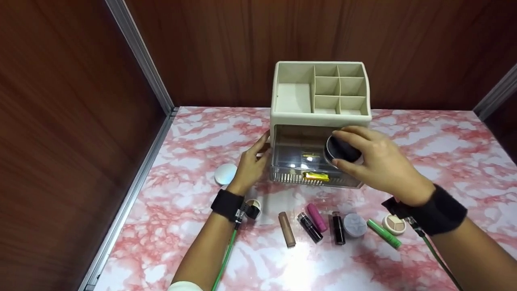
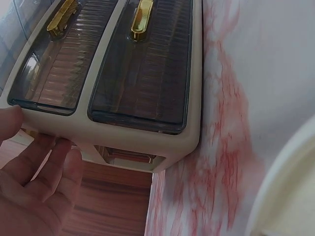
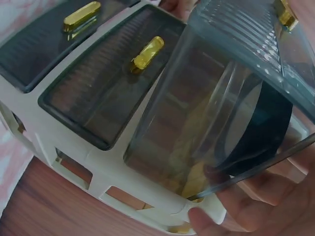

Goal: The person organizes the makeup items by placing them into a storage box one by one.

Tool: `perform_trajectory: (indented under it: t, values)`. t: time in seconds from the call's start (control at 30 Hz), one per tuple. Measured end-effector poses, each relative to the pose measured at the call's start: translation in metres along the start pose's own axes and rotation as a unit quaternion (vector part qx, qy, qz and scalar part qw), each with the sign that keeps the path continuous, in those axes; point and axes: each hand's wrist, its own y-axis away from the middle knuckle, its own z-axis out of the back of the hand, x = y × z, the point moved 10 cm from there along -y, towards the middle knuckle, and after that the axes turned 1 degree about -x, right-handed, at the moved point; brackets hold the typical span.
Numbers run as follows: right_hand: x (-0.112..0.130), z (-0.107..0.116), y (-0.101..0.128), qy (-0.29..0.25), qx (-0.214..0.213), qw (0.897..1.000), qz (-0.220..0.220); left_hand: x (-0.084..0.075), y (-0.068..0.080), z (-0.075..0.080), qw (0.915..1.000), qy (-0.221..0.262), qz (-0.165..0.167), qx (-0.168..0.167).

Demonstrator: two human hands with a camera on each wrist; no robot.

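Right hand has fingers curled round a round black compact, holding it over the pulled-out clear drawer of the cream organiser; left hand rests flat, fingers straight, against the organiser's left side wall, bracing it.

Doing it well, as I judge it: keep the left hand pressed so the box doesn't slide on the glossy table; lower the compact flat, clear of the drawer's front lip, and let go only once it sits on the drawer floor; drawer looks shallow, so a tilted disc would likely jam on closing.

Materials: organiser is matte cream plastic, rounded corners, open-top grid of square cells; drawers are smoky transparent plastic with ribbed fronts and gold handles; compact is a smooth, hard disc, probably with a mirrored face, though the right wrist view through the drawer wall is too distorted to be sure; table is pink-white marble-pattern laminate.
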Motion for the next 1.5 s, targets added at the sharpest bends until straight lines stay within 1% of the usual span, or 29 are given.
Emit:
perform_trajectory:
  t: [0.1,0.23,0.33,0.43,0.7,0.83,1.03,1.27,1.5]
  values:
    - [-0.001,-0.004,-0.003,0.002,0.027,1.000,0.000,-0.002,-0.001,0.001,0.9999,-0.001,-0.015,-0.003]
    - [-0.006,-0.012,-0.008,0.002,0.088,0.996,-0.013,-0.005,-0.002,0.001,0.9995,-0.010,-0.031,-0.004]
    - [-0.007,-0.017,-0.009,-0.003,0.128,0.992,-0.006,-0.005,-0.002,0.001,0.9993,-0.016,-0.034,-0.005]
    - [-0.006,-0.020,-0.010,-0.008,0.157,0.987,0.007,-0.004,-0.002,0.001,0.9992,-0.021,-0.033,-0.005]
    - [-0.003,-0.025,-0.009,0.011,0.207,0.978,0.024,-0.004,-0.002,0.001,0.9989,-0.034,-0.033,-0.003]
    - [-0.004,-0.026,-0.007,0.024,0.226,0.974,0.016,-0.005,-0.002,0.001,0.9988,-0.034,-0.036,-0.001]
    - [-0.001,-0.028,-0.006,0.025,0.233,0.972,0.030,-0.003,-0.001,0.001,0.9982,-0.045,-0.039,-0.003]
    - [0.001,-0.025,-0.005,0.013,0.197,0.979,0.052,-0.004,-0.002,0.001,0.9986,-0.031,-0.043,-0.004]
    - [0.004,-0.023,-0.003,0.007,0.174,0.983,0.062,0.000,-0.002,-0.001,0.9993,-0.018,-0.031,-0.005]
